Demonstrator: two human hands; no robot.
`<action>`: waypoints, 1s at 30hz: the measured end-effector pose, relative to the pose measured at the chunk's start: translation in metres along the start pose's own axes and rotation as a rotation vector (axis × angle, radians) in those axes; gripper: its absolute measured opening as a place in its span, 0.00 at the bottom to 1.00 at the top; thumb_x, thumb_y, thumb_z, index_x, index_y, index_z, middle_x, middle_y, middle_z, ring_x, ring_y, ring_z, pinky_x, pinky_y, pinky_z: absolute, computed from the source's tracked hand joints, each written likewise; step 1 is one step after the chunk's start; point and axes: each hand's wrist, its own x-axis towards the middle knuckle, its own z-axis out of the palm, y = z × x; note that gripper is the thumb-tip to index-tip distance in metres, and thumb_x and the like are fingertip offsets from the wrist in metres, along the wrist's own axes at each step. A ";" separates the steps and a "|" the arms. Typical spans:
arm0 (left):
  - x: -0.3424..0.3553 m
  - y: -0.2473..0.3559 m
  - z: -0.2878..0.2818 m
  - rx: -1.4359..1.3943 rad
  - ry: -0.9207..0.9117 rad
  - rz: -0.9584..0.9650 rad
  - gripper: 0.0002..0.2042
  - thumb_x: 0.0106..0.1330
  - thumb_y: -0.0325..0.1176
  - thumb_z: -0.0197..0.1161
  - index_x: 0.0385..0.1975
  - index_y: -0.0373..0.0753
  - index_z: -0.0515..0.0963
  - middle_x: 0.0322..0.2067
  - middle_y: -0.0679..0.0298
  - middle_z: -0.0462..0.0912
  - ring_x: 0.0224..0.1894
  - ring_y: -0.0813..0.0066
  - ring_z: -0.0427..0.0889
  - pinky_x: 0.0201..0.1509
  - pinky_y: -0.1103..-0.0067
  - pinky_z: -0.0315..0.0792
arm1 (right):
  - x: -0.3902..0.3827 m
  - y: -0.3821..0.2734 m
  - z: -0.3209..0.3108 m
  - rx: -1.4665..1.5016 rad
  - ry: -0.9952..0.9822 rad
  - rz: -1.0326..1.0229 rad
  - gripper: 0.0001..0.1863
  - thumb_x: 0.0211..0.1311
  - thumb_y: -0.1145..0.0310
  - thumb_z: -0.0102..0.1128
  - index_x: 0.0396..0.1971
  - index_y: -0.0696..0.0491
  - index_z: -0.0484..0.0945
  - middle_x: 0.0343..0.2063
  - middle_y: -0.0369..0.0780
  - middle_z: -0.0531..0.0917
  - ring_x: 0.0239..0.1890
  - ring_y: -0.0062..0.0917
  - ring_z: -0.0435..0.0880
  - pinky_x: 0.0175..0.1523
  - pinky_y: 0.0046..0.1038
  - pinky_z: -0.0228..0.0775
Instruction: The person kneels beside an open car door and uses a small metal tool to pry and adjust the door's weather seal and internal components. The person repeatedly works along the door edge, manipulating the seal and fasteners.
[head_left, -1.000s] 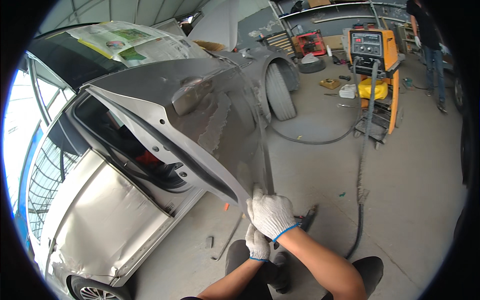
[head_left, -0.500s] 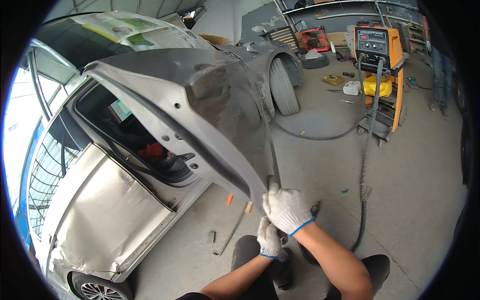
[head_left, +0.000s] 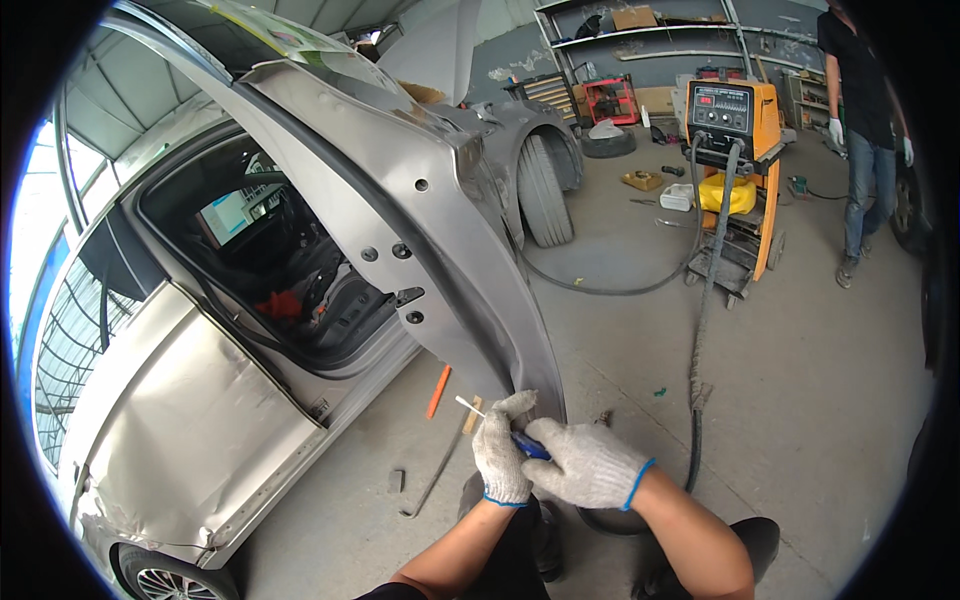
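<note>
The open grey car door [head_left: 400, 215] stands edge-on before me. At its lower corner are both my hands, in white knit gloves with blue cuffs. My left hand [head_left: 500, 455] is closed, and a thin pale-tipped rod [head_left: 467, 405] sticks out of it to the upper left. Between thumb and fingers, my right hand [head_left: 592, 468] grips a small blue object [head_left: 531, 446] right beside the left hand. Whether rod and blue object are one tool is hidden by the gloves. The left index finger reaches toward the door's bottom edge.
Left stands the dented rear door [head_left: 200, 410]. An orange stick [head_left: 439, 390], a bent metal bar [head_left: 435, 475] and a small grey block [head_left: 397, 480] lie on the floor. A thick cable [head_left: 703, 345] runs from an orange welding machine [head_left: 735, 120]. A person [head_left: 866, 140] stands far right.
My hands have come off the door's edge and together, and the rod and blue object now show. The door is seen more edge-on. The person at right has come further into view.
</note>
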 end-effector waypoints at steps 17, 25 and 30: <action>0.004 -0.068 -0.055 0.747 -0.334 -0.055 0.20 0.79 0.41 0.49 0.38 0.32 0.85 0.33 0.52 0.88 0.36 0.59 0.87 0.45 0.69 0.78 | 0.065 -0.017 -0.083 0.090 0.836 -0.382 0.12 0.75 0.61 0.53 0.37 0.55 0.74 0.17 0.50 0.80 0.24 0.49 0.84 0.30 0.47 0.75; 0.004 -0.079 -0.070 0.747 -0.410 -0.138 0.20 0.79 0.42 0.51 0.39 0.32 0.85 0.35 0.48 0.88 0.40 0.56 0.88 0.46 0.67 0.78 | 0.098 -0.007 -0.076 0.191 0.862 -0.464 0.12 0.76 0.61 0.53 0.37 0.54 0.76 0.17 0.49 0.81 0.23 0.47 0.84 0.29 0.46 0.75; 0.007 -0.074 -0.065 0.813 -0.453 -0.186 0.19 0.78 0.42 0.51 0.40 0.33 0.85 0.36 0.47 0.87 0.42 0.49 0.87 0.47 0.66 0.78 | 0.090 -0.008 -0.080 0.326 0.693 -0.395 0.12 0.73 0.68 0.59 0.46 0.61 0.78 0.22 0.48 0.82 0.23 0.34 0.84 0.30 0.33 0.73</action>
